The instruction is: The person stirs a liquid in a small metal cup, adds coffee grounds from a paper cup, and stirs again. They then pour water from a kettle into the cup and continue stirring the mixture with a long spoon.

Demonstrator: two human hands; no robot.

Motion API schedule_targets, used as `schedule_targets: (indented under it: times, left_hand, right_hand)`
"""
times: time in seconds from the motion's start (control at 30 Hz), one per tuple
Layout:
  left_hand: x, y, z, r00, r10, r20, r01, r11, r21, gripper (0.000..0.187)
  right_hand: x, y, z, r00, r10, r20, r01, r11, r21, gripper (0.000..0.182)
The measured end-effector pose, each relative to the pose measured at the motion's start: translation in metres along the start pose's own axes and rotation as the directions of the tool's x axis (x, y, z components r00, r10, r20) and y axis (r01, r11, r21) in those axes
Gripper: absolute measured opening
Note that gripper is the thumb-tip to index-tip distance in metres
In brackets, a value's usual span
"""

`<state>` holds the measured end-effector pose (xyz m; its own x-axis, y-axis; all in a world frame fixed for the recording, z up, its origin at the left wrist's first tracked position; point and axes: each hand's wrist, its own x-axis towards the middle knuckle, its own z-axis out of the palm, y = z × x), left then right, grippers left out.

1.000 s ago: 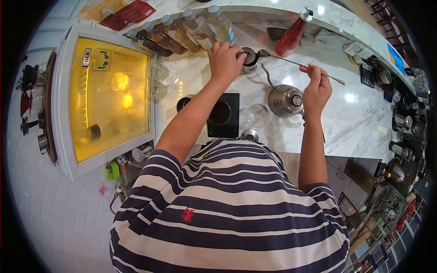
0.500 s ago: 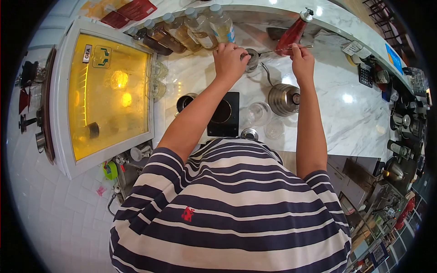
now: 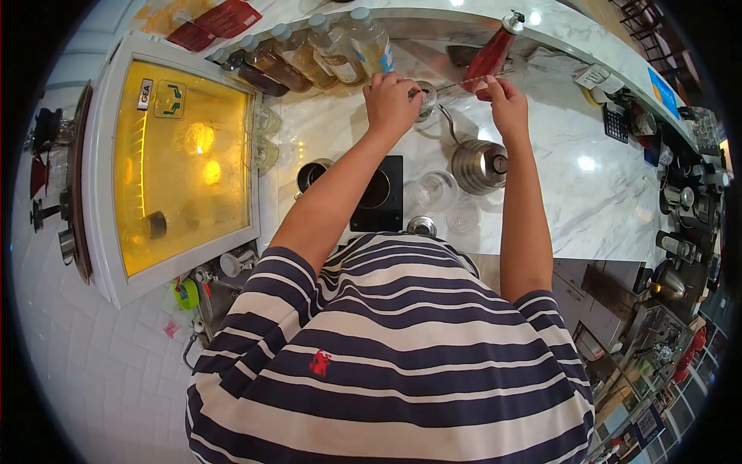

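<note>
My left hand [image 3: 392,104] is closed around the side of a clear glass [image 3: 426,103] near the back of the counter. A long, thin bar spoon [image 3: 457,83] reaches from the glass toward the right, and my right hand [image 3: 506,107] pinches its far end between fingertips. What the glass contains is hard to make out. Just in front of the glass is the spout of a steel gooseneck kettle [image 3: 475,166]. Behind the spoon leans a red bottle [image 3: 492,60] with a pourer top.
Several capped bottles [image 3: 332,52] line the back left. Nearer me are a black electric hob [image 3: 390,209], a metal pitcher [image 3: 311,174], clear glasses [image 3: 437,191] and a metal jigger [image 3: 422,226]. A yellow-lit glass-door fridge [image 3: 185,170] stands left. A calculator [image 3: 615,124] lies right.
My right hand has shifted slightly left, and the spoon's angle has changed; its end no longer sticks out right of the fingers. My left hand stays on the glass.
</note>
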<state>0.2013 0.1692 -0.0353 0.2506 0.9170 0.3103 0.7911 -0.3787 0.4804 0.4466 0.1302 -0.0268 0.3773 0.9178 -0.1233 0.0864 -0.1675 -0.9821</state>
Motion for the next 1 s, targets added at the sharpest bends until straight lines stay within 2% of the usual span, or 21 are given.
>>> schedule_targets:
  times: [0.07,0.33,0.57,0.73,0.83,0.87,0.97,1.0]
  left_hand:
    - [-0.001,0.001,-0.002,1.000,-0.003,0.008,0.003,1.000,0.006,0.022]
    - [-0.015,-0.009,-0.027,1.000,-0.022,-0.019,0.022,1.000,0.018,0.034]
    - [-0.066,-0.011,-0.096,0.991,0.009,-0.130,-0.021,0.996,-0.087,0.033]
    - [-0.118,-0.028,-0.137,0.984,-0.013,-0.178,0.005,0.999,-0.048,0.033]
    - [-0.145,-0.038,-0.155,0.980,-0.056,-0.193,0.051,0.998,-0.030,0.033]
    - [-0.153,-0.039,-0.162,0.978,-0.080,-0.194,0.076,0.997,-0.029,0.032]
    - [-0.174,-0.048,-0.174,0.969,-0.132,-0.211,0.125,0.991,-0.046,0.032]
    - [-0.179,-0.051,-0.178,0.966,-0.140,-0.215,0.136,0.990,-0.034,0.031]
  right_hand:
    - [-0.002,0.003,-0.004,1.000,-0.029,-0.010,0.029,0.999,0.022,0.043]
    - [-0.033,-0.012,-0.017,0.996,-0.042,-0.079,0.042,0.999,-0.008,0.041]
    - [-0.086,-0.039,-0.018,0.984,-0.121,-0.129,0.117,0.993,-0.032,0.035]
    - [-0.133,-0.046,-0.015,0.966,-0.215,-0.146,0.211,0.977,-0.044,0.032]
    - [-0.158,-0.042,-0.015,0.963,-0.236,-0.130,0.221,0.967,-0.125,0.030]
    - [-0.166,-0.041,-0.013,0.958,-0.256,-0.130,0.245,0.965,-0.096,0.028]
    - [-0.193,-0.045,-0.004,0.954,-0.277,-0.114,0.248,0.944,-0.216,0.026]
    - [-0.198,-0.040,-0.001,0.934,-0.348,-0.078,0.314,0.906,-0.284,0.024]
